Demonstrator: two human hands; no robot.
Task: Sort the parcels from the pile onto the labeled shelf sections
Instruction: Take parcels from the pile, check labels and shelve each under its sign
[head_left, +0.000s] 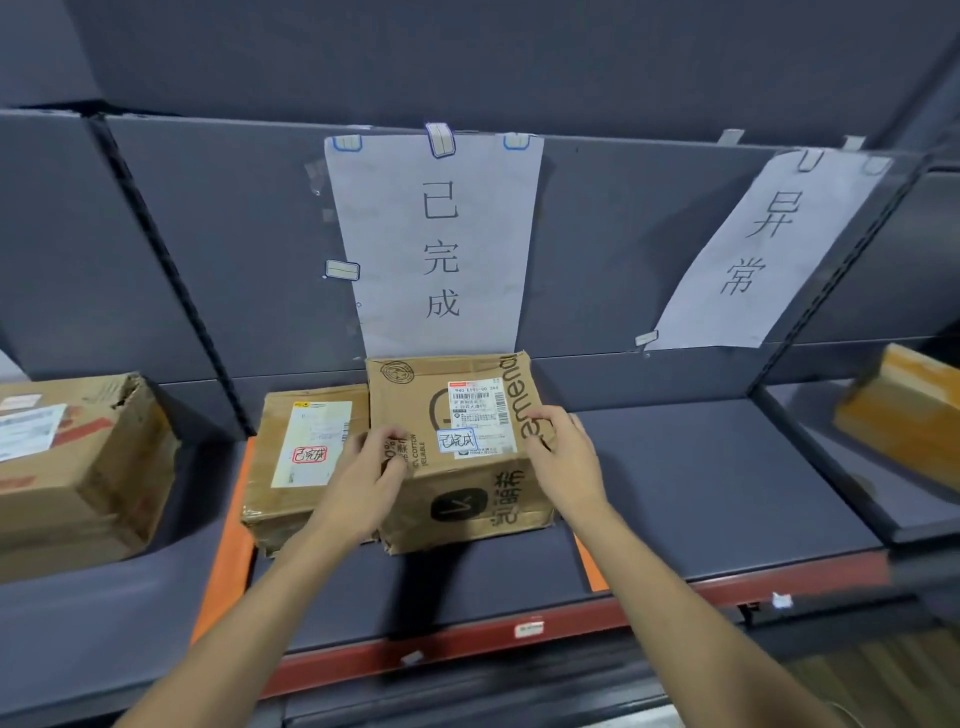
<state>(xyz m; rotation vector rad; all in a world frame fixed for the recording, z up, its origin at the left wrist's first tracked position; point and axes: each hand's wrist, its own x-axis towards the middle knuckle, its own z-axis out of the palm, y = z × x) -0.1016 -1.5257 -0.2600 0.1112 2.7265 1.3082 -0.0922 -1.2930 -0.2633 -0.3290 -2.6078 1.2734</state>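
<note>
A person's left hand (371, 470) and right hand (563, 457) grip a worn box (467, 512) by its top side edges, fingers curled over it. The box sits on the shelf (701, 467) under the sign (436, 244) reading 已完成, close against a second box (306, 457) on its left. Likely risks: left fingers pinched between the boxes, a sideways shove displacing the second box, or a backward push crumpling the hanging sign.
</note>
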